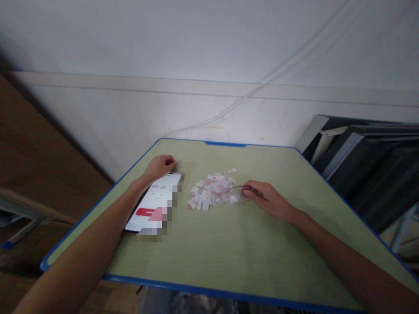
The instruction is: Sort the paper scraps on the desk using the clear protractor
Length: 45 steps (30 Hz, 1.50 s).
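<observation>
A loose pile of small torn paper scraps (209, 192), white and pinkish, lies in the middle of the desk. From the right, my right hand (260, 196) grips a thin, curved metal tool (236, 188) with a dark handle. Its tip reaches into the right side of the pile; its exact kind is too blurred to tell. My left hand (162, 165) rests on the desk left of the scraps, fingers curled in with nothing visible in them. Just below that hand lies a phone (149, 200) showing a running timer, its lower right part hidden by pixel blocks.
The light green desk (209, 253) has a blue edge and stands against a white wall (203, 109) with a cable (229, 107) along it. Dark folded boards (369, 161) lean at the right. A brown wooden panel (42, 144) stands at the left.
</observation>
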Each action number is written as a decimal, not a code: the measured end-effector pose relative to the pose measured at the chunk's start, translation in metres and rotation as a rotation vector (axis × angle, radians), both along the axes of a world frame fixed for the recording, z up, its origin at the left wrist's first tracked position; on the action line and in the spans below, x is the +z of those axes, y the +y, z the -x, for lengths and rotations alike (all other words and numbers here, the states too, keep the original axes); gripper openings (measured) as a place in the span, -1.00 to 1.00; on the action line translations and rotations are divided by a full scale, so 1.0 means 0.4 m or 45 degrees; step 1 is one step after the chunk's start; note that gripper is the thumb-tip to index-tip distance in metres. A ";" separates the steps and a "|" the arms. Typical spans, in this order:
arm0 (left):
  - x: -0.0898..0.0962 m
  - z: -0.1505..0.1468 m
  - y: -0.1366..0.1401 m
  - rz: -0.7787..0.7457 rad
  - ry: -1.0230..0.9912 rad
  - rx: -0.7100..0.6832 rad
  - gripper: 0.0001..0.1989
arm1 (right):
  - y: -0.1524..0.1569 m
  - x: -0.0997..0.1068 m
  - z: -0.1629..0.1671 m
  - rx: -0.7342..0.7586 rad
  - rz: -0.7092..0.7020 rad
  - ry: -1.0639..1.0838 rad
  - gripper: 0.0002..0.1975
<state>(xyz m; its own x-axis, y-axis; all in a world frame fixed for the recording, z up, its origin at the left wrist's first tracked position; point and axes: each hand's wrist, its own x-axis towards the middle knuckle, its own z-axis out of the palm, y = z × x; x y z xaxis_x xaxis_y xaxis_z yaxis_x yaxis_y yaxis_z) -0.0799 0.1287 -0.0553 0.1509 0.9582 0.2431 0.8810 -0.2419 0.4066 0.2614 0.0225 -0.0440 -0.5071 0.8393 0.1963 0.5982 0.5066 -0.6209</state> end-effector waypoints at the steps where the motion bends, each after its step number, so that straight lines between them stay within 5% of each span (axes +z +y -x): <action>1: 0.000 0.000 0.000 -0.002 -0.001 -0.004 -0.74 | 0.000 -0.001 0.000 -0.001 0.002 -0.001 -0.72; 45: 0.002 -0.002 -0.002 0.020 -0.021 -0.004 -0.75 | -0.010 -0.009 0.011 -0.014 -0.040 0.010 -0.78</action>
